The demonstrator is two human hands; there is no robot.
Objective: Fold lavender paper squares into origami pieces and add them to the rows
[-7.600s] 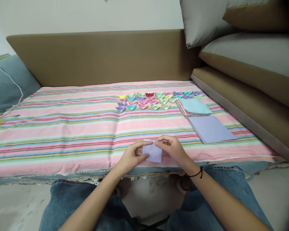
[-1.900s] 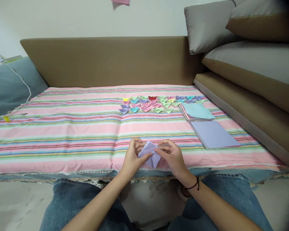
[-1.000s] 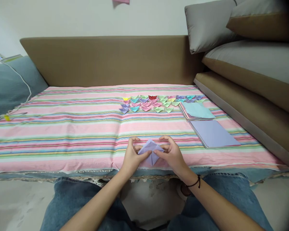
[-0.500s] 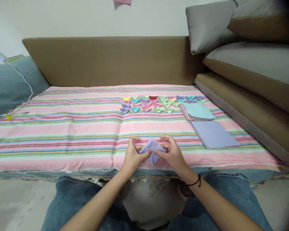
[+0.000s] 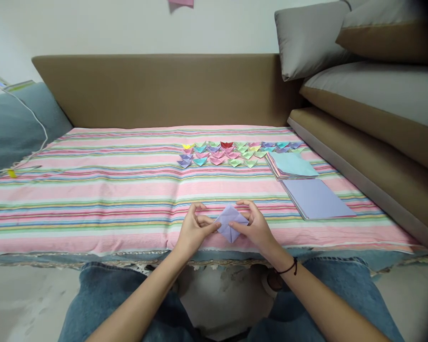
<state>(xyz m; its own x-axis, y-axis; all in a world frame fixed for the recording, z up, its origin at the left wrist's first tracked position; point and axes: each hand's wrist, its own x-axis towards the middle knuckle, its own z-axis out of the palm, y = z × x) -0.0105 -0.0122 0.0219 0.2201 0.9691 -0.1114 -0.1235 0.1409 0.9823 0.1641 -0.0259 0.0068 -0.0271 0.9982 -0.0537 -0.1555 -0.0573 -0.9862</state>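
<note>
A folded lavender origami paper [image 5: 231,213], diamond-shaped with a crease running up from its lower tip, is held up over the near edge of the striped cloth. My left hand [image 5: 195,230] pinches its left corner between thumb and index finger. On the other side, my right hand [image 5: 257,229] grips the right part, its thumb lying across the front face and its fingers behind. The fingers behind the paper are partly hidden.
Rows of small folded paper boats [image 5: 218,154] in many colours stand farther back. To the right lie a stack of light-blue paper [image 5: 296,164] and a lavender stack [image 5: 317,199]. Cushions [image 5: 374,95] pile up at the right; scissors [image 5: 26,168] lie far left.
The lavender paper has shifted slightly right and tilted. My left thumb has slid back from its middle to its left corner, while my right hand keeps hold.
</note>
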